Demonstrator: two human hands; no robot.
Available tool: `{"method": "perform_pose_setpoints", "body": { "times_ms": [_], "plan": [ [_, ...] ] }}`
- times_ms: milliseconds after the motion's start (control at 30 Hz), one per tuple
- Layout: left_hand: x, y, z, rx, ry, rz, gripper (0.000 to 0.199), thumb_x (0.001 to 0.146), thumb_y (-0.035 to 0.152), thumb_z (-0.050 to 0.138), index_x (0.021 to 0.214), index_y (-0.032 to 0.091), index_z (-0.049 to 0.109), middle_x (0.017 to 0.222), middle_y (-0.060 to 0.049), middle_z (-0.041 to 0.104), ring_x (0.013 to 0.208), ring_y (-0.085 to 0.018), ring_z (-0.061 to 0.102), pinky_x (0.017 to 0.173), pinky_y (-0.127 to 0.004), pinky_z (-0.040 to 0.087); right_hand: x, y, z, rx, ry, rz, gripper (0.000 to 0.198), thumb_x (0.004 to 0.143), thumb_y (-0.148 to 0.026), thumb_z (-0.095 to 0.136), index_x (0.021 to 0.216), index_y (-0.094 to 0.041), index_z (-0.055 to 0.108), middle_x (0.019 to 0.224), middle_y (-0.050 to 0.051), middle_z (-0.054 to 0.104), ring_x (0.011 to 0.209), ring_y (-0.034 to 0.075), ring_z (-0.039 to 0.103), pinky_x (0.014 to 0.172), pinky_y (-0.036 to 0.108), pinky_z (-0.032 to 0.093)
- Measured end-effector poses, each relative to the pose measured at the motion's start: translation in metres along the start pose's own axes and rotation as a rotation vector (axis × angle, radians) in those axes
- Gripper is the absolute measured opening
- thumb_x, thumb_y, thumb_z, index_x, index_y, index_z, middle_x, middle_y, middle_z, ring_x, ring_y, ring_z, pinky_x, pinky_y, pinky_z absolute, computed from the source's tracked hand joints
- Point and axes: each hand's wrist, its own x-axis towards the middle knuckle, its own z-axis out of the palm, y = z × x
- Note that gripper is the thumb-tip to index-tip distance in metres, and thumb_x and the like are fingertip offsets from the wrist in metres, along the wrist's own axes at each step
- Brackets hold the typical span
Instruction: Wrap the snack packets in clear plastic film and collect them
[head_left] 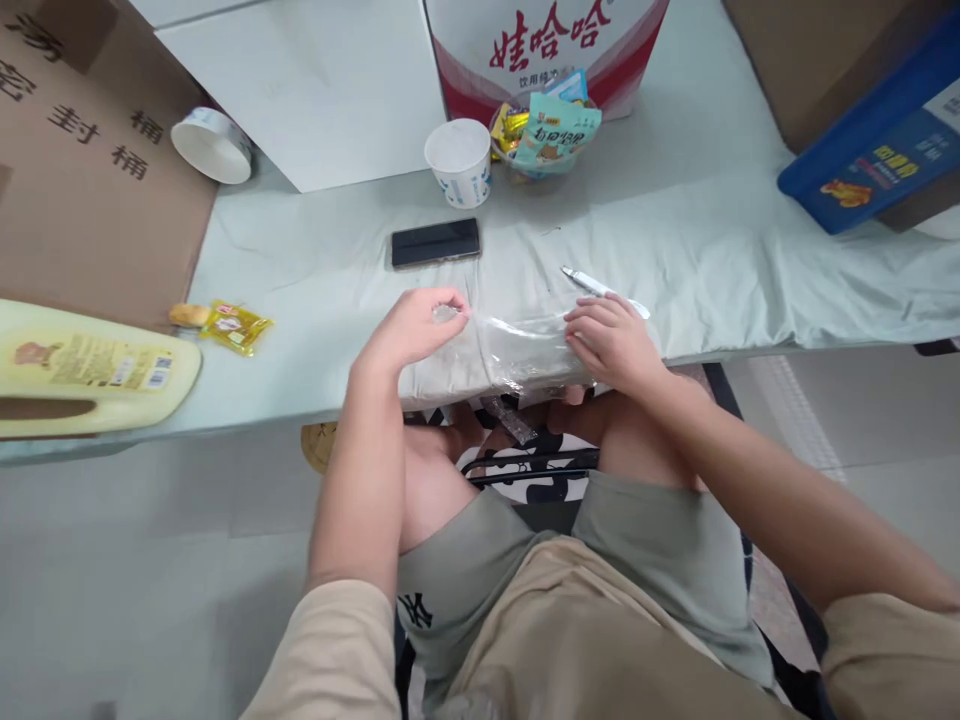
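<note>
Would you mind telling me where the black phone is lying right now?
In the head view, the black phone lies flat on the table, just beyond the left hand and in front of the paper cup.

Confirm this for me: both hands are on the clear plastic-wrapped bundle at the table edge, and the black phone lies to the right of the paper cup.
Not quite. In the head view the black phone lies in front of the paper cup, nearer the person and slightly left, not to its right. The left hand and right hand are indeed on the plastic-wrapped bundle.
</note>
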Motion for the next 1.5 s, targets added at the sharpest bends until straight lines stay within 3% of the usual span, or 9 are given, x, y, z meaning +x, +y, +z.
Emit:
{"method": "perform_pose_setpoints", "body": {
  "times_ms": [333,467,700,833,933,1067,1133,1233,1500],
  "plan": [
    [-0.001,-0.027,0.013,-0.663,-0.041,-0.247,0.022,0.077,0.035,0.075,0.086,0.021,0.062,0.061,0.002,0.056,0.045,-0.009,0.047,0.043,-0.024,0.033,-0.026,-0.028,-0.043,0.595,0.014,0.617,0.03,0.1,-0.052,0.052,0.113,-0.026,0.059,0.069,0.0,0.07,0.046,0.016,0.061,0.044,0.029,0.048],
    [0.006,-0.034,0.017,-0.671,-0.138,-0.259,0.015,0.083,0.034,0.069,0.088,0.022,0.061,0.063,0.003,0.054,0.045,-0.008,0.045,0.042,-0.023,0.026,-0.047,-0.03,-0.045,0.56,-0.238,0.554,0.037,0.095,-0.056,0.059,0.116,-0.026,0.066,0.092,0.008,0.078,0.076,0.025,0.076,0.062,0.039,0.061],
    [0.014,-0.027,0.027,-0.652,-0.223,-0.004,0.02,0.082,0.036,0.071,0.077,0.02,0.06,0.082,-0.002,0.065,0.08,-0.015,0.063,0.078,-0.03,0.052,-0.029,-0.033,-0.037,0.208,-0.008,0.271,0.053,0.088,-0.049,0.066,0.134,-0.023,0.061,0.139,0.016,0.065,0.131,0.037,0.062,0.105,0.054,0.052],
    [0.011,-0.018,0.027,-0.85,-0.473,-0.06,0.031,0.079,0.045,0.075,0.086,0.021,0.058,0.083,-0.004,0.073,0.076,-0.019,0.072,0.07,-0.032,0.054,0.018,-0.046,-0.02,0.305,-0.337,0.201,0.044,0.086,-0.046,0.065,0.122,-0.02,0.064,0.109,0.011,0.076,0.096,0.029,0.073,0.083,0.044,0.057],
    [0.009,-0.018,0.02,-0.973,-0.389,-0.075,0.041,0.083,0.058,0.07,0.098,0.021,0.061,0.078,-0.004,0.073,0.066,-0.019,0.072,0.058,-0.029,0.05,0.038,-0.062,-0.017,0.487,-0.447,0.207,0.022,0.089,-0.043,0.062,0.085,-0.021,0.063,0.068,0.001,0.067,0.062,0.017,0.062,0.061,0.032,0.05],
    [0.009,-0.023,0.018,-1.136,-0.086,-0.138,0.079,0.092,0.084,0.027,0.119,0.019,0.063,0.103,-0.011,0.076,0.098,-0.024,0.076,0.076,-0.036,0.06,0.044,-0.077,-0.013,0.844,-0.198,0.425,0.032,0.088,-0.052,0.067,0.082,-0.023,0.053,0.065,-0.002,0.063,0.052,0.012,0.057,0.051,0.027,0.046],
    [0.01,-0.023,0.025,-1.14,-0.126,-0.107,0.078,0.091,0.084,0.038,0.123,0.018,0.064,0.112,-0.014,0.076,0.111,-0.027,0.074,0.085,-0.039,0.061,0.046,-0.08,-0.005,0.937,-0.036,0.553,0.035,0.089,-0.054,0.067,0.085,-0.024,0.049,0.068,-0.002,0.065,0.051,0.011,0.058,0.052,0.027,0.049],
    [0.012,-0.021,0.04,-0.96,-0.294,-0.118,0.052,0.085,0.056,0.073,0.119,0.017,0.066,0.102,-0.012,0.077,0.095,-0.024,0.077,0.08,-0.036,0.061,0.048,-0.077,0.006,0.995,0.073,0.665,0.032,0.09,-0.053,0.066,0.094,-0.026,0.051,0.072,-0.001,0.069,0.053,0.012,0.063,0.053,0.027,0.052],
    [0.006,-0.024,0.033,-0.749,-0.329,-0.159,0.021,0.09,0.026,0.064,0.11,0.019,0.065,0.067,-0.003,0.072,0.057,-0.016,0.069,0.054,-0.026,0.05,0.037,-0.065,0.014,1.181,-0.066,0.796,0.038,0.088,-0.044,0.071,0.119,-0.021,0.067,0.068,0.001,0.069,0.051,0.015,0.059,0.051,0.03,0.052]
  ]
}}
